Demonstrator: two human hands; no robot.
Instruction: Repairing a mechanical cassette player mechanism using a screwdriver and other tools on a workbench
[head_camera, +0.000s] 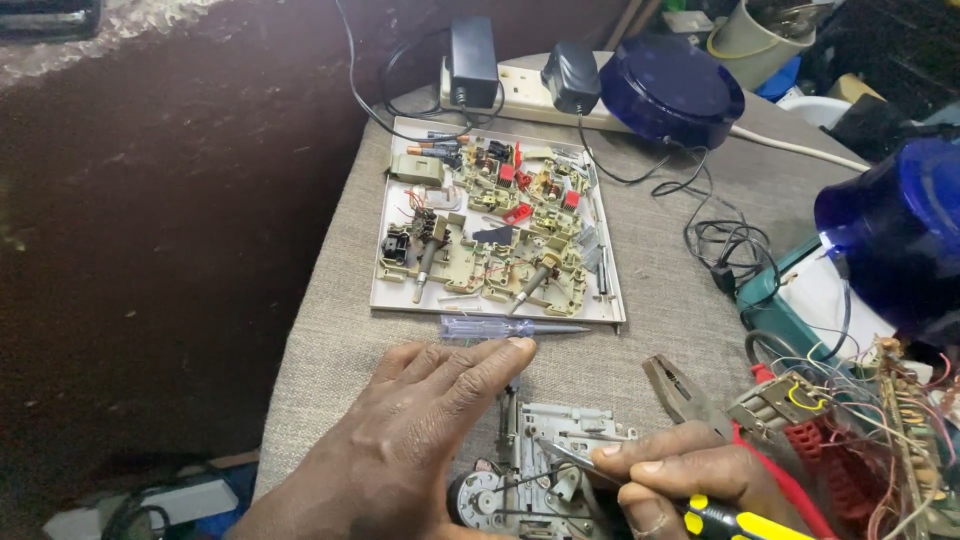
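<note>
Item: grey metal mechanism with a round geared wheel, flat on the cloth-covered tabletop at the near edge, between both hands.

Left hand: fingers loosely spread, holding nothing, palm down over the mechanism's left side, fingertips just short of a clear-handled screwdriver.

Right hand: closed around a yellow-and-black screwdriver, its shaft angled onto the mechanism.

Nearby: pliers just right of the mechanism; a wired circuit assembly beyond; a white tray of beige parts further back; a power strip; two blue domes.
</note>
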